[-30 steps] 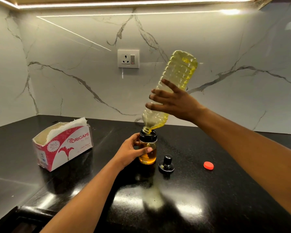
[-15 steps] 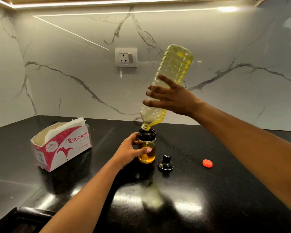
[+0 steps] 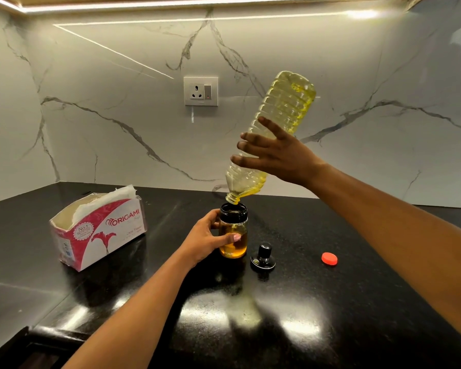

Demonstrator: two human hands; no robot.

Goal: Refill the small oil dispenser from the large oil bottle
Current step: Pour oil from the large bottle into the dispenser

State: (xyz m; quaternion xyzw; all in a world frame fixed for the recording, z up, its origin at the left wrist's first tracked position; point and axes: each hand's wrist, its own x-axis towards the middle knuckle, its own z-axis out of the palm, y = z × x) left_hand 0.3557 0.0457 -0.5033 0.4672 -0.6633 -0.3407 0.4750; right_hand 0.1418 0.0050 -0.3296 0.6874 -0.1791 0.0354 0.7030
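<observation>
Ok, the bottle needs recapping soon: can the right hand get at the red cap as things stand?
Probably not yet: the right hand is busy holding the tilted oil bottle over the dispenser. The path itself looks free; the red cap lies uncovered on the counter, right of the black stopper.

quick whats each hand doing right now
left hand: grips the small oil dispenser
right hand: holds the large oil bottle, tilted mouth-down

Glossy black stone countertop (image 3: 343, 302), lower half of frame.
Bears: pink-and-white cardboard tissue box (image 3: 101, 230), left; small black-collared glass oil dispenser (image 3: 236, 242), centre; black knobbed stopper (image 3: 263, 258) just beside it, right; round red plastic cap (image 3: 329, 259) farther right.
</observation>
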